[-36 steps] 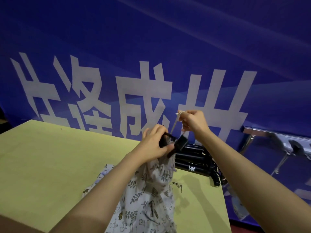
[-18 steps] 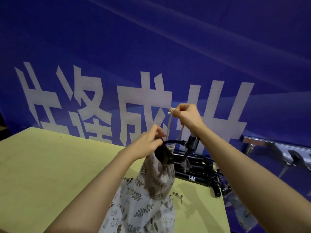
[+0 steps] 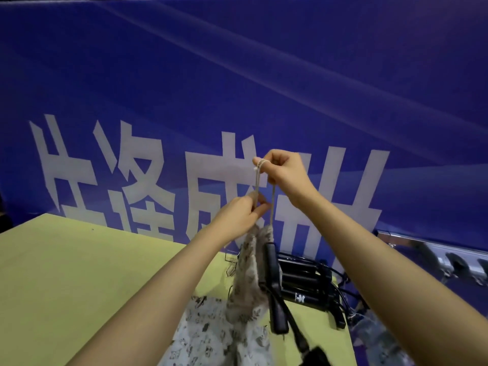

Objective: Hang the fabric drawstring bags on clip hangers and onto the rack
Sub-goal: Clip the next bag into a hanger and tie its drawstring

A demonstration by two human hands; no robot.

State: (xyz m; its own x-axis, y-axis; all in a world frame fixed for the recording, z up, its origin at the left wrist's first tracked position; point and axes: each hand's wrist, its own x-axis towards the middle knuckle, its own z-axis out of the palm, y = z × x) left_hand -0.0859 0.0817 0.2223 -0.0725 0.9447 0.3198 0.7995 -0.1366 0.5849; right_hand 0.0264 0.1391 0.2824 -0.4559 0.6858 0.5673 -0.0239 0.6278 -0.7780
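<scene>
The right hand [image 3: 286, 170] pinches the drawstring [image 3: 257, 180] high, the left hand [image 3: 239, 216] grips the printed bag [image 3: 247, 281] at its neck above the table [image 3: 79, 273]; a black clip hanger [image 3: 274, 289] dangles beside it; racking remains undone

The right hand [image 3: 285, 171] now sits higher in the middle of the frame, pulling the drawstring [image 3: 272, 202] up taut. The left hand [image 3: 237, 220] has let go of the black clip hanger [image 3: 274, 286] and pinches the bag [image 3: 247, 281] at its gathered neck. The hanger now dangles below the hands, down toward the lower middle of the frame
</scene>
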